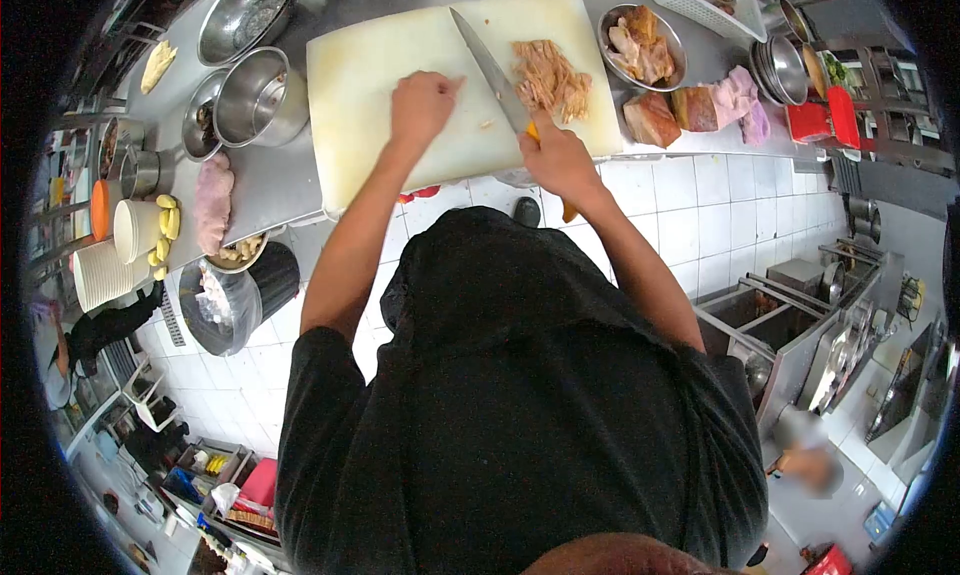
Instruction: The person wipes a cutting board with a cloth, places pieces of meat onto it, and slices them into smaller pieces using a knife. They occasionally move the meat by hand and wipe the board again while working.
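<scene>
In the upper middle of the frame, the right hand (560, 160) grips a long steel knife (488, 73) beside sliced pale-brown meat (550, 80); the left hand (425, 100) looks empty, fingers half-curled, at the white cutting board (365, 60). Upper right, a round steel bowl (679, 61) crowds its edge.

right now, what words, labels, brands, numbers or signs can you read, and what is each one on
None that I can read.
White rectangular cutting board: no lettering visible.
Long steel knife with a yellow handle: no brand readable.
Stacked white round tubs: no print readable.
Bright red plastic container: too small to tell.
Background shelves at lower left: too small and blurred to read.
</scene>
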`<action>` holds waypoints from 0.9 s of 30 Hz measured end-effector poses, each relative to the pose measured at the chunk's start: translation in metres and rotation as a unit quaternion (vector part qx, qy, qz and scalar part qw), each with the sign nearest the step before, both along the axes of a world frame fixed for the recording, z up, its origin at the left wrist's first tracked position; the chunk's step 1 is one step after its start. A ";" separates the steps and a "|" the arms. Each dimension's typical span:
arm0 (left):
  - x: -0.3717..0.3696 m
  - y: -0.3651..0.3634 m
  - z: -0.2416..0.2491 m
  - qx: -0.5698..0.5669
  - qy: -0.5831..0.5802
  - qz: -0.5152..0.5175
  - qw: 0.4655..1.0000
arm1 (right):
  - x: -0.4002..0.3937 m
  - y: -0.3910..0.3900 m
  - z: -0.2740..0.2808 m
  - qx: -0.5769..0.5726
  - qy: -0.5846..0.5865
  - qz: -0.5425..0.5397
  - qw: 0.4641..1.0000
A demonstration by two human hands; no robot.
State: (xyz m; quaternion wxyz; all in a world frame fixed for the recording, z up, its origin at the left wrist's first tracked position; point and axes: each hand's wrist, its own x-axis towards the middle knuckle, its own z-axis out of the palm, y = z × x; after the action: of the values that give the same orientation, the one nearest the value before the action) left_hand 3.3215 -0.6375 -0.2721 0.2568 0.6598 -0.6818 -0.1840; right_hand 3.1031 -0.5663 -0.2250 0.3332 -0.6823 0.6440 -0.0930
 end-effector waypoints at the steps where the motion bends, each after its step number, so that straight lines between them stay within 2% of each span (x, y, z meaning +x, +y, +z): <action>1: -0.016 0.008 0.004 0.005 0.008 -0.004 1.000 | -0.003 -0.002 0.000 0.006 -0.002 0.005 1.000; 2: -0.026 0.014 0.007 0.010 0.017 -0.009 1.000 | -0.006 -0.004 -0.001 0.011 -0.004 0.009 1.000; 5: -0.036 0.022 0.008 -0.024 -0.007 -0.109 0.994 | -0.008 -0.006 -0.001 0.001 -0.006 0.012 1.000; 8: -0.019 0.033 -0.002 -0.167 0.010 -0.226 0.960 | -0.011 -0.007 0.004 0.004 -0.013 0.021 1.000; 11: 0.000 0.044 -0.003 -0.204 0.052 -0.228 0.951 | -0.012 -0.007 0.002 -0.005 -0.003 0.038 0.999; 14: -0.010 0.063 0.009 -0.153 0.030 -0.076 0.985 | -0.014 -0.005 -0.004 -0.038 -0.012 0.054 0.998; 17: -0.021 0.061 0.002 -0.115 -0.005 -0.045 0.992 | -0.013 -0.006 -0.006 -0.052 -0.018 0.059 0.997; 20: -0.026 0.042 -0.005 -0.091 -0.027 -0.065 0.993 | -0.010 -0.004 -0.007 -0.058 -0.020 0.054 0.997; 23: -0.025 0.016 -0.012 -0.132 -0.033 -0.121 0.983 | -0.001 0.007 0.001 -0.052 -0.002 0.024 0.998; 27: -0.020 0.004 -0.014 -0.124 -0.021 -0.122 0.984 | 0.003 0.015 0.003 -0.069 0.002 0.019 0.997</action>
State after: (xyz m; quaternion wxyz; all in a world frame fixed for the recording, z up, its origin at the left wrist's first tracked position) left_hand 3.3018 -0.6335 -0.2856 0.2977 0.5381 -0.7802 -0.1142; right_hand 3.1063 -0.5511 -0.2221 0.2855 -0.7160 0.6239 -0.1292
